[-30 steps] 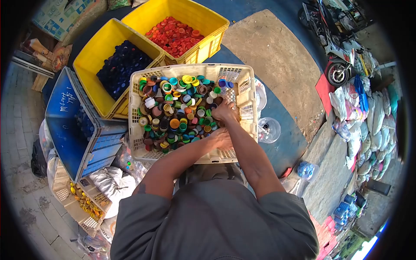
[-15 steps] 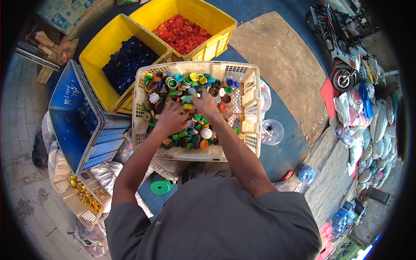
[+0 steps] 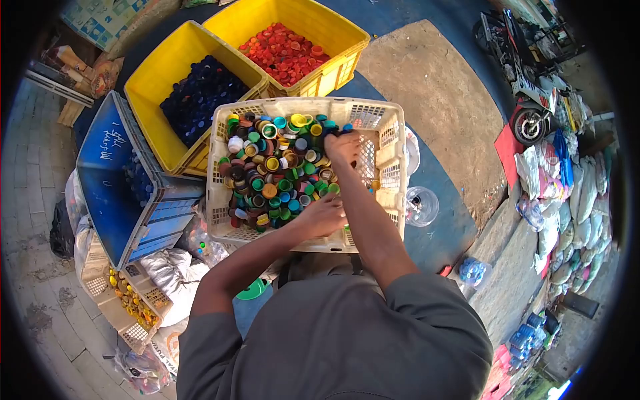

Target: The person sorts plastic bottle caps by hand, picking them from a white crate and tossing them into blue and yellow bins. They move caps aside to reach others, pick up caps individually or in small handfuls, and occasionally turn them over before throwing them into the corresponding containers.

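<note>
A cream perforated crate (image 3: 307,242) holds a heap of mixed bottle caps (image 3: 267,173) in green, brown, yellow, white and blue. Low in the crate, my left hand (image 3: 323,216) lies at the heap's front right edge, fingers pointing right and partly hidden. My right hand (image 3: 343,148) reaches down at the heap's upper right side, beside dark blue caps, its fingertips hidden among them. Whether either hand holds a cap is too small to make out.
Beyond the crate stand a yellow bin (image 3: 160,87) of dark blue caps and another yellow bin (image 3: 333,33) of red caps. A blue crate (image 3: 113,180) is at the left, a clear round container (image 3: 421,206) at the right, and a motorcycle (image 3: 527,100) farther off.
My left hand has moved right and toward my body, my right hand slightly right. The caps have shifted, and the heap now spreads toward the crate's front left.
</note>
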A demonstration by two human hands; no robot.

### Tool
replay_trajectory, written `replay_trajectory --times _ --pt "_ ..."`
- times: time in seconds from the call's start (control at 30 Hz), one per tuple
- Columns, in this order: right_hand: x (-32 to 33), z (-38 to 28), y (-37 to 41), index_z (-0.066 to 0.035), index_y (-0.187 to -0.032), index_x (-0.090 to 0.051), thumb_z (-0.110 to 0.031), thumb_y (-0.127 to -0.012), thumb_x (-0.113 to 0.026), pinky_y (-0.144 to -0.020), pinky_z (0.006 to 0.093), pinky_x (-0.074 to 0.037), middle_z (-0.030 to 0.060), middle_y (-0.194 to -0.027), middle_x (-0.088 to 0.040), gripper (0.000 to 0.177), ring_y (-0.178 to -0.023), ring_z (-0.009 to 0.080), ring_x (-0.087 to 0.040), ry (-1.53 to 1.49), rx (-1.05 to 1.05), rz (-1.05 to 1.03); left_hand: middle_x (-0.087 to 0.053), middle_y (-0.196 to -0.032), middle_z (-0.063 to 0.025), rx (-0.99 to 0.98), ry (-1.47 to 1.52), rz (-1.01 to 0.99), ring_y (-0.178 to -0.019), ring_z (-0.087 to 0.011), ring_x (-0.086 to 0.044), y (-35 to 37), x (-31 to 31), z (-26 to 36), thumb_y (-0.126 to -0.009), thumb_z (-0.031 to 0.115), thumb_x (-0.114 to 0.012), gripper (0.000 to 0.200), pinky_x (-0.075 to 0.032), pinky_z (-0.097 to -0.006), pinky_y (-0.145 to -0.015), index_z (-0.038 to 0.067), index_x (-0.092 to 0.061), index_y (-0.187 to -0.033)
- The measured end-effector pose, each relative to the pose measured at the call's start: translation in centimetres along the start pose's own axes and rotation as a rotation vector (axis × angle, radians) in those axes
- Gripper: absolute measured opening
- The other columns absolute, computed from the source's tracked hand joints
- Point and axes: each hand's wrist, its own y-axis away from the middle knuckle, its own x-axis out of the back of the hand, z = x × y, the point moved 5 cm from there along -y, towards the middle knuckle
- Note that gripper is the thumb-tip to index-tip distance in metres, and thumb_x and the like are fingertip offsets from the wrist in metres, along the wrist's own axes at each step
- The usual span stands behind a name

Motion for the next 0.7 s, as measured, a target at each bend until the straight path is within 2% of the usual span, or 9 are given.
replay_trajectory --times 0.07,0.1,0.17,0.27,0.33,0.47,0.57,0.6,0.7 --pt "-0.8 -1.6 2.5 0.001 -0.136 -0.021 -0.024 -0.068 -0.061 -0.103 0.0605 -0.03 0.028 -0.134 -0.033 0.083 -0.126 0.0473 -0.033 -0.122 0.051 -0.177 -0.056 -0.126 -0.0066 0.065 0.304 0.109 -0.126 -0.0227 -0.047 -1.9 -4.8 0.1 -0.08 0.024 -0.065 0.04 -0.032 -0.0458 -0.106 0.012 -0.061 -0.118" --pt "1.0 -3.3 4.9 0.0 -0.136 -0.03 -0.024 -0.069 -0.062 -0.103 0.0594 -0.031 0.0265 -0.131 -0.041 0.078 -0.125 0.0473 -0.038 -0.131 0.08 -0.202 -0.055 -0.13 -0.006 0.096 0.451 0.161 -0.13 -0.0211 -0.044 -2.7 -5.9 0.0 -0.082 0.024 -0.062 0.043 -0.028 -0.045 -0.111 0.012 -0.06 -0.123" --pt "0.2 -4.1 5.2 0.0 -0.132 -0.044 -0.026 -0.071 -0.064 -0.094 0.055 -0.043 0.0229 -0.126 -0.051 0.069 -0.116 0.0408 -0.051 -0.305 0.445 -0.644 -0.052 -0.134 -0.0042 0.106 0.317 0.011 -0.132 -0.0211 -0.041 -4.7 -3.6 1.0 -0.082 0.027 -0.062 0.045 -0.026 -0.0453 -0.112 0.016 -0.06 -0.125" --pt "8.8 -7.4 7.8 -0.001 -0.128 -0.051 -0.02 -0.077 -0.065 -0.083 0.0424 -0.052 0.0186 -0.128 -0.055 0.056 -0.113 0.0289 -0.055 -0.504 0.263 -1.095 -0.048 -0.138 -0.0013 -0.041 0.143 -0.229 -0.134 -0.0216 -0.038 -7.3 -3.0 1.9 -0.082 0.031 -0.06 0.043 -0.024 -0.0475 -0.114 0.023 -0.061 -0.125" --pt "12.1 -7.9 5.6 -0.003 -0.131 -0.05 -0.024 -0.082 -0.06 -0.078 0.0364 -0.052 0.0138 -0.128 -0.056 0.054 -0.112 0.0246 -0.055 -0.452 0.4 -0.922 -0.047 -0.136 0.0016 -0.184 0.041 -0.335 -0.133 -0.0233 -0.038 -7.9 -4.9 1.9 -0.083 0.031 -0.057 0.038 -0.024 -0.0531 -0.113 0.031 -0.063 -0.121" --pt "17.0 -8.0 3.8 -0.003 -0.13 -0.052 -0.022 -0.085 -0.056 -0.08 0.0348 -0.051 0.0133 -0.126 -0.057 0.049 -0.109 0.0223 -0.056 -0.47 0.458 -0.7 -0.048 -0.132 0.0013 -0.156 0.152 -0.174 -0.128 -0.0234 -0.042 -7.4 -6.4 2.2 -0.083 0.035 -0.059 0.027 -0.029 -0.0577 -0.107 0.026 -0.067 -0.107" --pt "13.9 -5.0 2.3 0.0 -0.128 -0.052 -0.018 -0.085 -0.054 -0.084 0.0346 -0.05 0.0147 -0.124 -0.058 0.047 -0.108 0.0225 -0.057 -0.337 0.479 -0.685 -0.048 -0.13 0.0007 -0.148 0.15 -0.174 -0.124 -0.0239 -0.046 -6.9 -6.5 1.8 -0.084 0.033 -0.057 0.021 -0.03 -0.0581 -0.106 0.024 -0.067 -0.1" --pt "11.3 -2.9 0.8 0.003 -0.128 -0.051 -0.014 -0.083 -0.052 -0.089 0.0354 -0.048 0.0172 -0.122 -0.059 0.048 -0.11 0.0249 -0.057 -0.225 0.588 -0.613 -0.052 -0.123 0.0015 -0.121 0.138 -0.106 -0.122 -0.024 -0.047 -6.3 -5.9 1.6 -0.083 0.031 -0.057 0.017 -0.029 -0.058 -0.106 0.023 -0.067 -0.095" --pt "8.2 1.2 0.7 0.002 -0.132 -0.047 -0.021 -0.081 -0.054 -0.098 0.0366 -0.045 0.0282 -0.115 -0.062 0.056 -0.115 0.0397 -0.057 -0.022 0.441 -0.605 -0.049 -0.132 0.0013 -0.097 0.008 -0.316 -0.125 -0.024 -0.045 -5.1 -5.6 -0.6 -0.086 0.032 -0.057 0.02 -0.027 -0.0573 -0.107 0.024 -0.067 -0.101"
